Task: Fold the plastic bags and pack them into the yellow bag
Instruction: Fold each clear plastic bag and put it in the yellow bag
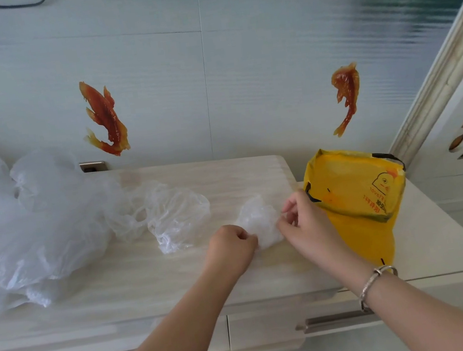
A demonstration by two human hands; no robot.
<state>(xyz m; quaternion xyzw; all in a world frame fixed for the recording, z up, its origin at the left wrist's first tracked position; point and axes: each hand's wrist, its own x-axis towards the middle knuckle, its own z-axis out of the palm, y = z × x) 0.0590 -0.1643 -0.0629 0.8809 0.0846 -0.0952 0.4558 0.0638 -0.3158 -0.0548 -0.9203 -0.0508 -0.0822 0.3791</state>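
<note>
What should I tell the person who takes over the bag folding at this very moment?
Left hand: pinches the left edge of the small clear bag on the table.
Right hand: pinches the right edge of that bag.
Yellow bag: lies right of the hands, over the table's right edge.
Pile of clear bags: loose, at the left; one crumpled bag lies nearer the middle.
Done: small bag partly bunched; whether anything is packed cannot be told.
Left: finish this fold, pack it, fold the rest.

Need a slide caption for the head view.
Both hands, left hand and right hand, pinch a small clear bag beside the yellow bag on the table.
</note>
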